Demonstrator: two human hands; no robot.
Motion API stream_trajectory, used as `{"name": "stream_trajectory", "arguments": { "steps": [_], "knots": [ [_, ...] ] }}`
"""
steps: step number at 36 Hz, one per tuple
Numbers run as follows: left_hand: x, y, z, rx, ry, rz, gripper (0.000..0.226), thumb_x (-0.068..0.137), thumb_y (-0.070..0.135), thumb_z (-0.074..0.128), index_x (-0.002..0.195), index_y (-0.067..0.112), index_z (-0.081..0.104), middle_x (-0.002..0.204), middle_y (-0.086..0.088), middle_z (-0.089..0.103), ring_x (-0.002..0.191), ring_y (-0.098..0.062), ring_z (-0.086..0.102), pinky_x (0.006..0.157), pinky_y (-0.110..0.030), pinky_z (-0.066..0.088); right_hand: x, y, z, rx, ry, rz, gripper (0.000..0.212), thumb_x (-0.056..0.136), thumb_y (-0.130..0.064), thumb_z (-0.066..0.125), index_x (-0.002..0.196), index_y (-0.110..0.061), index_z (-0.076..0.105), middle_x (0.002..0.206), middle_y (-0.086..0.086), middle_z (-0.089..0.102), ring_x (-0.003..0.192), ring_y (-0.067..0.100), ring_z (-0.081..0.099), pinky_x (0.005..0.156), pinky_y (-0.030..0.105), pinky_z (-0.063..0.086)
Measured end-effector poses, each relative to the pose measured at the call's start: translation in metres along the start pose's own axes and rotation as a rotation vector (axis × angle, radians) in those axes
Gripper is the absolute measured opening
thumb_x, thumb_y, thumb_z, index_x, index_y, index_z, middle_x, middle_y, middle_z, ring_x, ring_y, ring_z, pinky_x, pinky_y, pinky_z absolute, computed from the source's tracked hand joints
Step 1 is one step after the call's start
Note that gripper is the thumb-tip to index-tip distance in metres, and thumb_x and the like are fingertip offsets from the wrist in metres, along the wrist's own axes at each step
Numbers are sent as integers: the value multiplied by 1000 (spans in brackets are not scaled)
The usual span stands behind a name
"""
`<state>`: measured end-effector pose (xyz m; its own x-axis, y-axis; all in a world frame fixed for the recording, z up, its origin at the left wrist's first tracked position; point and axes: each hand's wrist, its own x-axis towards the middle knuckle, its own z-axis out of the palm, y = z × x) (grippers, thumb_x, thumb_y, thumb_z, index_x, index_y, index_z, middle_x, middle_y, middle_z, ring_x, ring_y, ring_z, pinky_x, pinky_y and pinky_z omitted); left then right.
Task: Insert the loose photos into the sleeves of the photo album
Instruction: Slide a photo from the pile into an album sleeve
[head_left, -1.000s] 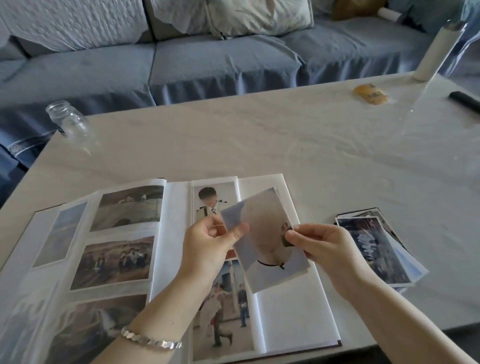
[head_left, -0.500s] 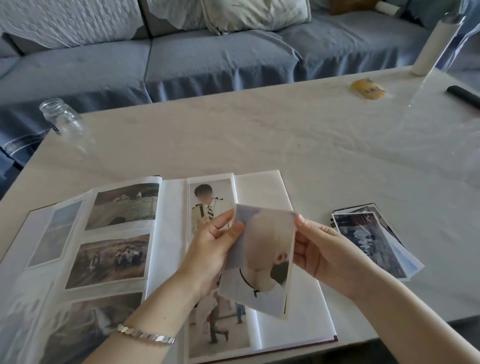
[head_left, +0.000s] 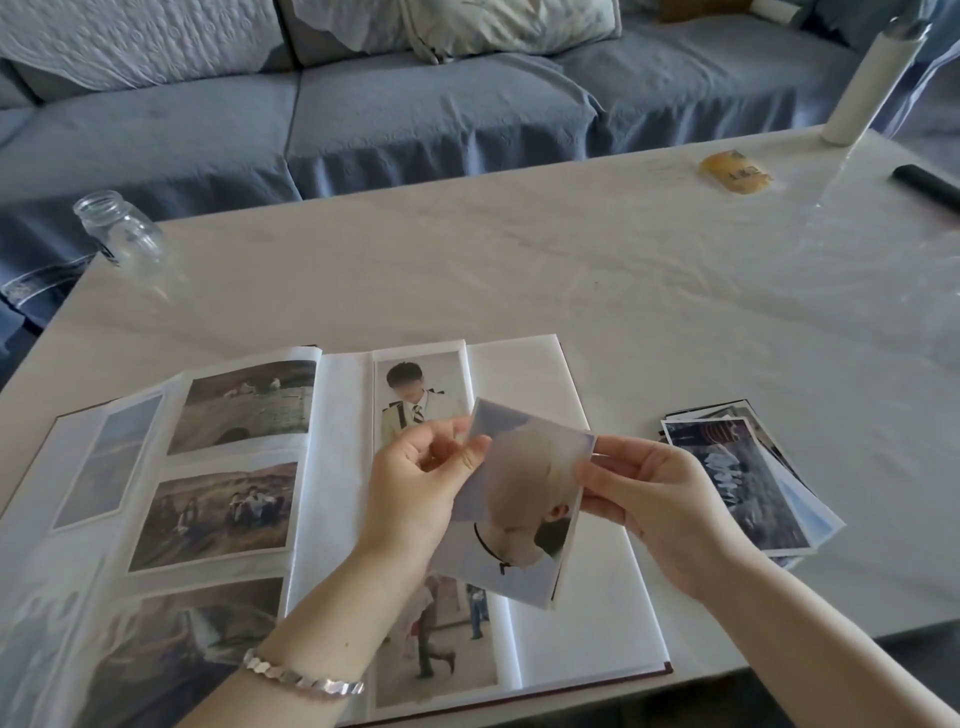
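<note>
Open photo album (head_left: 337, 415), left page filled. The left hand (head_left: 415, 488) pinches the upper left corner of the loose photo (head_left: 524, 499) between thumb and curled fingers; the right hand (head_left: 660, 499) pinches its upper right edge. The photo hangs above the right page, its long axis roughly parallel to the empty sleeve column (head_left: 587, 639) just beneath and slightly rightward. The sleeve's opening is not discernible. The remaining stack (head_left: 748, 488) lies nearer the right hand.

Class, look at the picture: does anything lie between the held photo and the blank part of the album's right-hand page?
Nothing visible does. The left hand and right hand pinch the photo above the album, whose right page has a bare blank column.
</note>
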<state>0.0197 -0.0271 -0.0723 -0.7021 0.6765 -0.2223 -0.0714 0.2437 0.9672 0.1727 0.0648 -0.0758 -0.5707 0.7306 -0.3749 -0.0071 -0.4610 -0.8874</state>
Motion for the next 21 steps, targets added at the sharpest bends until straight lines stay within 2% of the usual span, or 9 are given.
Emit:
{"name": "stream_trajectory", "arguments": {
  "steps": [3, 7, 9, 11, 14, 15, 18, 19, 21],
  "knots": [
    [2, 2, 0, 67, 67, 86, 18, 73, 14, 77, 81, 24, 64, 65, -1, 63, 57, 5, 59, 60, -6, 47, 2, 1, -1, 36, 51, -13, 16, 81, 12, 58, 90, 2, 67, 76, 15, 72, 63, 21, 70, 58, 23, 56],
    [2, 6, 2, 106, 76, 94, 18, 71, 16, 80, 77, 23, 65, 53, 10, 61, 54, 6, 57, 56, -4, 44, 4, 0, -1, 56, 83, -8, 14, 79, 13, 60, 87, 4, 65, 73, 15, 72, 61, 20, 69, 56, 23, 56],
    [3, 7, 3, 50, 84, 27, 17, 70, 17, 79, 75, 23, 64, 61, 5, 63, 60, 1, 60, 66, -13, 51, 5, -2, -3, 65, 79, 9, 17, 75, 9, 64, 92, 6, 65, 79, 17, 72, 64, 20, 69, 59, 23, 57],
    [6, 8, 4, -84, 88, -129, 16, 68, 17, 79, 77, 18, 65, 71, -2, 67, 74, -15, 65, 78, -31, 55, 5, -5, -5, 107, 60, 33, 33, 67, -1, 68, 98, 6, 65, 86, 19, 71, 67, 20, 69, 60, 23, 57],
    [11, 7, 4, -364, 75, -386, 18, 71, 11, 72, 87, 8, 64, 73, -5, 71, 63, -16, 67, 59, -27, 58, 1, -8, -7, 127, 16, 65, 40, 59, -6, 67, 98, 3, 64, 82, 16, 72, 67, 18, 69, 59, 22, 56],
    [13, 6, 3, -450, 66, -457, 17, 76, 9, 69, 92, 4, 65, 82, -8, 73, 59, -15, 67, 54, -28, 58, -2, -9, -7, 114, -18, 84, 40, 58, -6, 67, 97, 2, 64, 83, 15, 72, 69, 18, 69, 60, 23, 57],
    [21, -3, 1, -548, 45, -538, 15, 83, 10, 65, 95, 1, 65, 126, -12, 61, 62, -14, 67, 66, -37, 57, -10, -9, -7, 5, -158, 156, 40, 64, -10, 67, 103, 1, 65, 93, 18, 72, 81, 25, 70, 68, 28, 58],
    [22, -6, 2, -564, 44, -540, 11, 84, 10, 65, 91, 2, 65, 128, -12, 59, 61, -14, 67, 68, -37, 56, -12, -9, -6, -23, -185, 171, 39, 66, -11, 67, 103, 0, 66, 94, 18, 71, 82, 26, 70, 68, 29, 58],
    [22, -6, 4, -582, 26, -549, 9, 86, 9, 62, 90, 2, 65, 102, -13, 70, 54, -14, 67, 65, -35, 55, -15, -8, -7, -25, -195, 183, 34, 65, -12, 67, 97, 0, 69, 91, 18, 72, 77, 24, 70, 63, 27, 58]
  ]
}}
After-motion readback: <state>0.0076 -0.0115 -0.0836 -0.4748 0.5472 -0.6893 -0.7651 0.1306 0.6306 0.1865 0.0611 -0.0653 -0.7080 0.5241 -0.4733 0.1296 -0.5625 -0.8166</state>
